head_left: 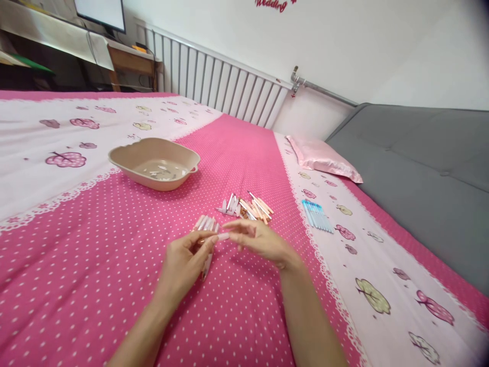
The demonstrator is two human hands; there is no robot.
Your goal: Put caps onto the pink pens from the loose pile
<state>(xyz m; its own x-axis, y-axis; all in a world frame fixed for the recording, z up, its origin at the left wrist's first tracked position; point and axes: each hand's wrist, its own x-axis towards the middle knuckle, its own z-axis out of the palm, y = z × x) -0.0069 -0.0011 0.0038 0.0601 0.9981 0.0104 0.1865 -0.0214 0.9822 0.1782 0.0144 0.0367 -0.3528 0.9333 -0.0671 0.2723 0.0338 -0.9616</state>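
My left hand [187, 260] is closed around a bunch of thin white and pink pens [205, 224], their tips sticking out above the fingers. My right hand [260, 239] pinches a small white cap or pen end [223, 236] right next to the left thumb. Both hands hover over the pink dotted bedspread [114, 265]. Just beyond them lies a loose pile of pens and small caps [250, 206]. A bundle of light blue refills [317, 215] lies to the right of that pile.
A beige plastic basin [155, 163] with a few small white pieces inside sits at the left back. A pink pillow [323, 159] rests by the grey sofa [420, 173]. A white radiator [221, 84] lines the far wall.
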